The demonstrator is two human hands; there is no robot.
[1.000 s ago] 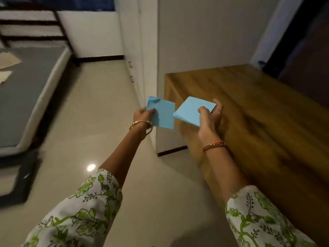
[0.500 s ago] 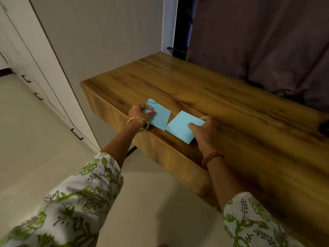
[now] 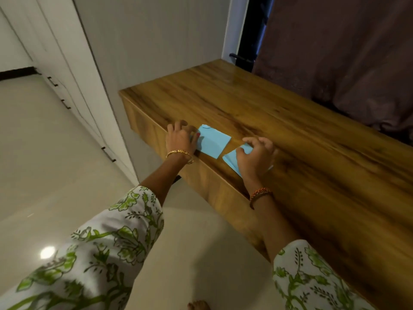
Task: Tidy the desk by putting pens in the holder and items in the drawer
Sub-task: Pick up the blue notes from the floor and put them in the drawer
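The wooden table point(image 3: 279, 121) is taking up most of the right of the view, and two blue paper squares are lying flat on it near its front edge, close together but not touching. The person is leaning over them with both hands.

The left blue square point(image 3: 214, 142) is lying almost wholly uncovered, one far corner slightly curled. The left hand point(image 3: 180, 137) is resting at its left edge, fingers bent and fingertips touching the paper; whether it is pinching the edge or only pressing on it cannot be told. The right blue square point(image 3: 232, 161) is lying mostly hidden under the right hand point(image 3: 257, 156), whose fingers are arched over it, tips down on the sheet, seemingly pressing rather than gripping.

The step in hand is probably gathering these papers to put them away. To do it well, each sheet should be slid toward the table edge until a border is overhanging, then pinched from below, since thin paper lying flat is giving the fingertips nothing to catch. Stacking one on the other first would be leaving one hand free for a drawer. No drawer, holder or pens are showing here.

Counted: one table, two blue squares, two hands, one bracelet on each wrist
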